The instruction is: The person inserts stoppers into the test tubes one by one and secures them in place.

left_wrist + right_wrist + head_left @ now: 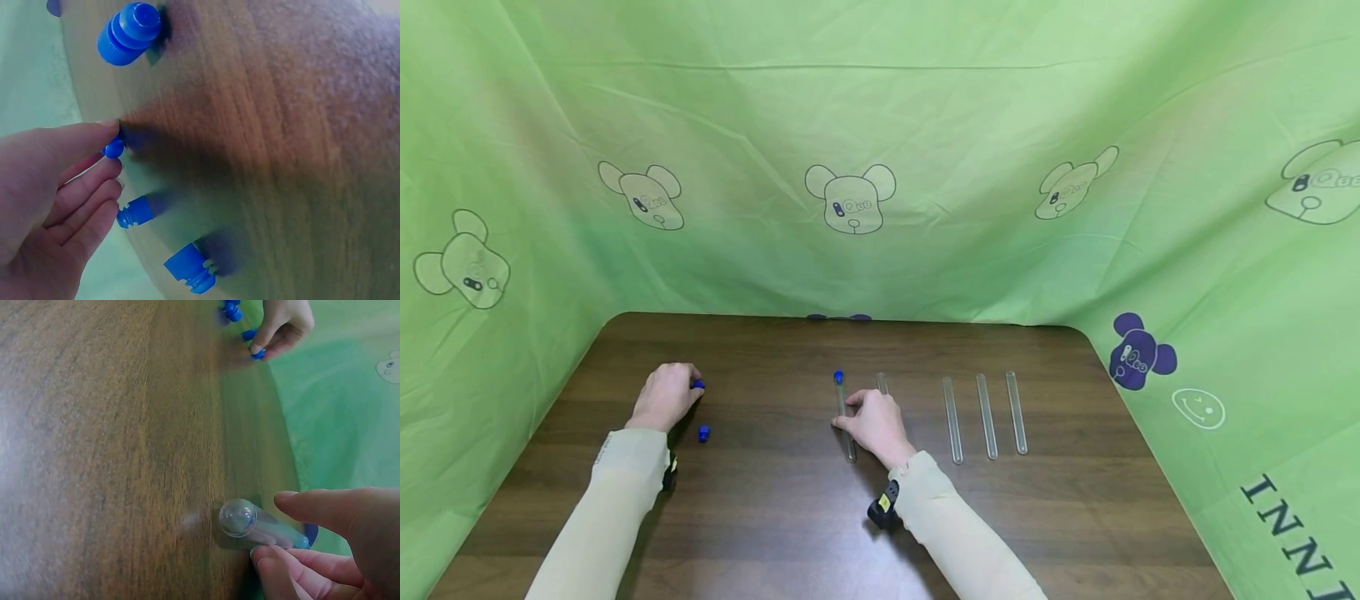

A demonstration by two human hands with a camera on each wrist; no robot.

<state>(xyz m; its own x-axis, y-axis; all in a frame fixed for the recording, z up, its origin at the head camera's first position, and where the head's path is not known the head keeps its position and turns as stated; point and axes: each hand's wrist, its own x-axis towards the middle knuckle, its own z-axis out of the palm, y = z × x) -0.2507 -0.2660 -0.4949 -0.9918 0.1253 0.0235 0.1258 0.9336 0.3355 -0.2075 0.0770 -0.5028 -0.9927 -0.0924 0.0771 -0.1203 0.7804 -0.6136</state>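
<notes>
At the left of the table, my left hand (pixel 664 396) pinches a small blue stopper (pixel 114 149) between thumb and fingers. More blue stoppers lie about it: one (pixel 703 433) nearer me, and two more, a stopper (pixel 135 211) and another stopper (pixel 190 267), appear in the left wrist view. A clear test tube (pixel 849 451) with a blue stopper (pixel 838 377) in its far end lies mid-table. My right hand (pixel 878 423) is over this tube, its fingertips right at the side and the thumb raised apart. Beneath the right hand, a second tube (pixel 882 382) is partly hidden.
Right of my right hand, three unstoppered tubes lie side by side: a near one (pixel 952 423), a middle one (pixel 987 418) and an outer one (pixel 1017 414). The brown wooden table (pixel 775 517) is bounded by a green patterned cloth (pixel 850 275) at back and sides.
</notes>
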